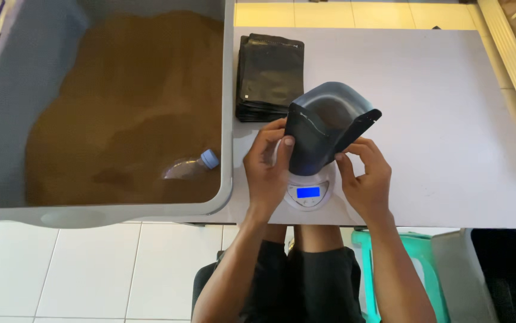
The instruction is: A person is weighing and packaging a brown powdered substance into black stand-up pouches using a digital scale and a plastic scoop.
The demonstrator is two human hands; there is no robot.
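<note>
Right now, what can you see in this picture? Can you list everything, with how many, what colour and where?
Open pouch: one, black, standing on the scale, held by both hands.
Scale: one, white with a lit blue display, at the table's near edge.
Stack of flat pouches: one pile, black, on the table behind the scale.
Table: one, white.
Bin: one, grey, left of the table.
Powder: brown, heaped in the bin.
Bottle scoop: one, clear with blue cap, lying on the powder.
Stool: one, green, under the person.
Left hand: gripping the pouch's left edge.
Right hand: gripping its right edge.
</note>
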